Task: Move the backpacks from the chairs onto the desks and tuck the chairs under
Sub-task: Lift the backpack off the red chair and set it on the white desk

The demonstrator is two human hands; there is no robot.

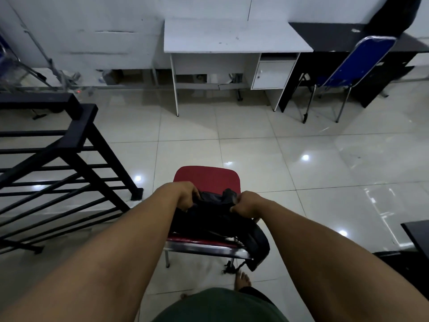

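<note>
A black backpack [218,219] lies on a red-seated chair [206,178] with a chrome frame, just in front of me. My left hand [185,196] grips the backpack's top left edge. My right hand [246,204] grips its top right edge. One strap hangs off the chair's right side. Across the tiled floor a white desk [234,38] stands against the wall. To its right is a black desk [334,36], with a blue chair [357,63] pushed partly under it and a dark bag [394,17] on its far end.
A black metal stair railing [69,145] runs along the left. A black table corner [417,235] juts in at the right edge. Open tiled floor [232,140] lies between the red chair and the desks. My bare foot [242,281] is below the chair.
</note>
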